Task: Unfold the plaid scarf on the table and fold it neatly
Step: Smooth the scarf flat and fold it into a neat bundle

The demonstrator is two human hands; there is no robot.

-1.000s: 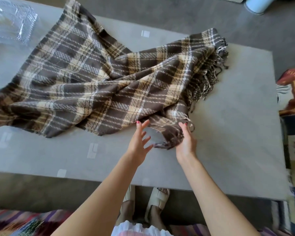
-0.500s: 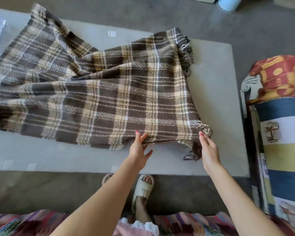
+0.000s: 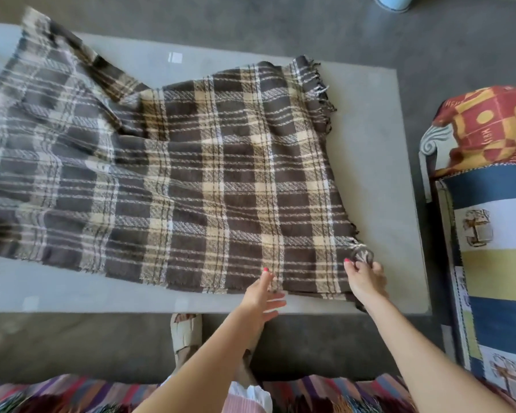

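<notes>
Scarf [image 3: 191, 174] corner bunched in right hand [image 3: 365, 281] (left [image 3: 261, 296] beside).

scarf [image 3: 191, 180] on table [image 3: 379, 162] | sofa [image 3: 489, 234] right of table | sandal [image 3: 185, 332] below near edge

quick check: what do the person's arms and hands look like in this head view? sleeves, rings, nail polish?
Both forearms are bare, with no sleeves, watch or bracelet in view. The left hand and right hand both have red-pink polish on the nails that show. No rings are visible. No gloves.
</notes>
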